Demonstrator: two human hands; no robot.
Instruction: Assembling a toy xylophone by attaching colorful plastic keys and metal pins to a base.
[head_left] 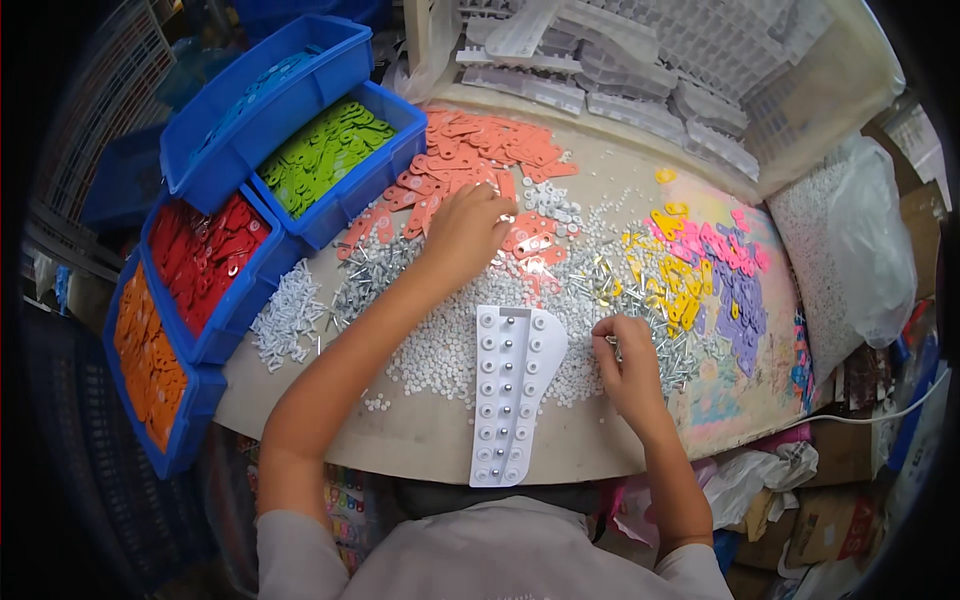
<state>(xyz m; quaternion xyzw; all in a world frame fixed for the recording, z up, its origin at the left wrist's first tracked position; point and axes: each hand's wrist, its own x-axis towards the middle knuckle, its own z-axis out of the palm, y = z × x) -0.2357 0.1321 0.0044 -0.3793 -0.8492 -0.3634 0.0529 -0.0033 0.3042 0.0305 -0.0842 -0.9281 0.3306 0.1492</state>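
A jig plate (510, 390) lies on the table (420, 440) between both hands; stacked bins (250, 200) stand left, trays (640, 60) behind.

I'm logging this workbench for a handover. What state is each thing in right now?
White jig plate: flat on the table, pins in its holes.
Blue bins: open, part-filled with coloured tabs.
Salmon tabs: loose heap.
Left hand: on the salmon tabs.
Right hand: fingers picking among the metal pins.

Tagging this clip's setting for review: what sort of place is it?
Probably a small hand-assembly workbench. Blue bins hold colour-sorted flat plastic tags, loose screws and white washers cover the table, and a white jig plate lies between the left hand and right hand.
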